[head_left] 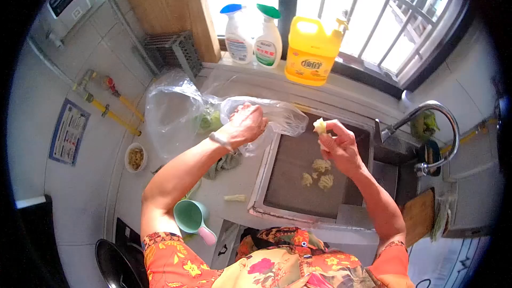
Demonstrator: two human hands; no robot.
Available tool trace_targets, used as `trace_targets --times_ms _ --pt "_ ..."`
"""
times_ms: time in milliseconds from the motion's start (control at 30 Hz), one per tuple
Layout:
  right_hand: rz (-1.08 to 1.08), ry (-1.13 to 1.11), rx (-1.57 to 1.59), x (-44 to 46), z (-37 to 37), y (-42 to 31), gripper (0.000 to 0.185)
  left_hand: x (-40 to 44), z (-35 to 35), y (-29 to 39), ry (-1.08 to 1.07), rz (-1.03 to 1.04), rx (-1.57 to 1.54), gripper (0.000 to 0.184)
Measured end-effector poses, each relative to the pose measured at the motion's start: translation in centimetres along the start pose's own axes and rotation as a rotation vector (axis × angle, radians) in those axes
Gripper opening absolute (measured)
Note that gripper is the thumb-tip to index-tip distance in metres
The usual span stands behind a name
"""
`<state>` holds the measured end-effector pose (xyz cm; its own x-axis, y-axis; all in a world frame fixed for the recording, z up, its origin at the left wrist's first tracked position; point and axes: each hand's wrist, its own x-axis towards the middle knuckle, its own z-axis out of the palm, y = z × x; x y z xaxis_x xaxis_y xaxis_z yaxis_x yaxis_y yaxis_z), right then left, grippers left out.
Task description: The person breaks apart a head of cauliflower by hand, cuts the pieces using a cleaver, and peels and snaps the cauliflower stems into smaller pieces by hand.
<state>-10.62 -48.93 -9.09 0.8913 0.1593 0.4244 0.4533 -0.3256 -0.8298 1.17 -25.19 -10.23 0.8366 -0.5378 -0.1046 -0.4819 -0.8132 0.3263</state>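
Over the left edge of the sink (260, 192), my left hand (246, 124) is closed on a clear plastic bag (288, 118). My right hand (340, 146) pinches a pale cauliflower floret (319, 126) between thumb and fingers, raised above the basin. Several more cauliflower pieces (325, 182) lie on the sink bottom below it. Something green (209, 121) shows through the plastic beside my left wrist. A cut cauliflower stalk (234, 198) rests on the counter left of the sink.
A green dipper (190, 216) with a pink handle and a grey cloth (224, 165) are on the counter. A small bowl (136, 158) stands by the left wall. Spray bottles (268, 42) and a yellow jug (312, 53) line the sill. The faucet (453, 128) arches at right.
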Motion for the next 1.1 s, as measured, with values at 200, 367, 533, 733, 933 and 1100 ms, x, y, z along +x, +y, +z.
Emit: trace_targets --times_ms 200,367,533,733,933,1100 --pt "0.445 -0.009 0.748 -2.9 2.0 -1.5 0.022 -4.8 -2.8 5.1 0.122 0.061 -0.774 0.019" --pt "0.427 0.013 0.717 -5.1 3.0 -1.5 0.023 -8.9 -1.0 8.6 -0.260 -0.044 -1.586 0.023" --pt "0.149 0.046 0.657 -7.5 2.9 -0.7 0.016 -10.7 0.7 10.3 -0.321 -0.143 -1.813 0.022" --pt "-0.002 -0.001 0.292 -8.6 0.5 -1.3 0.018 -11.7 2.0 12.7 -0.298 -0.190 -1.874 0.020" --pt "-0.089 -0.043 0.128 -9.4 -1.7 -1.4 0.017 -12.4 3.8 16.0 -0.164 -0.206 -1.882 0.018" --pt "-0.071 -0.039 0.164 -10.8 -2.9 -0.8 0.016 -12.3 5.9 18.6 -0.013 -0.166 -1.891 0.015"
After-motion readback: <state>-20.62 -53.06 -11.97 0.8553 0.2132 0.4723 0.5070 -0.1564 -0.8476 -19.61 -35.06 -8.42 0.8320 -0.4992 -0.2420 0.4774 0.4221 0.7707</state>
